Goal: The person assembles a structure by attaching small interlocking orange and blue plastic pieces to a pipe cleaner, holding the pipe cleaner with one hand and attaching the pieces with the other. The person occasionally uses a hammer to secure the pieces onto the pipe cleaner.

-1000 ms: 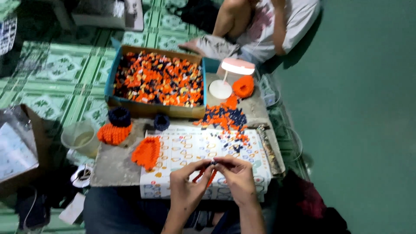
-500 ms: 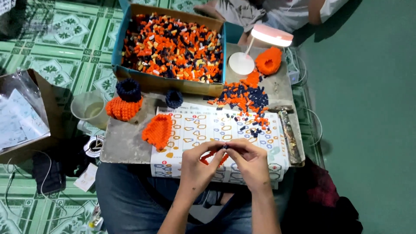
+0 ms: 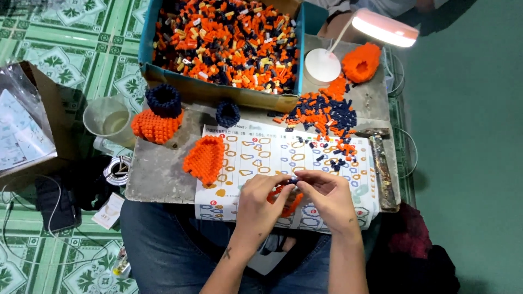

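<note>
Over the instruction sheet [image 3: 261, 155], my left hand [image 3: 261, 201] and right hand [image 3: 327, 196] pinching one small orange brick piece [image 3: 286, 198], loose bricks [image 3: 327, 117] beyond.

A small desk lamp [image 3: 381, 28] at the far right glows pink-white, its head blown out to glare with no detail. Light over the desk [image 3: 158, 174] is otherwise even and moderately bright, colours saturated. Soft shadows fall left of the cup [image 3: 106, 117] and beneath the forearms. The near left floor [image 3: 32, 239] lies dimmer. The picture is slightly soft throughout; the fingers [image 3: 283, 182] and small pieces lack crisp edges. The green floor on the right looks flat.
</note>
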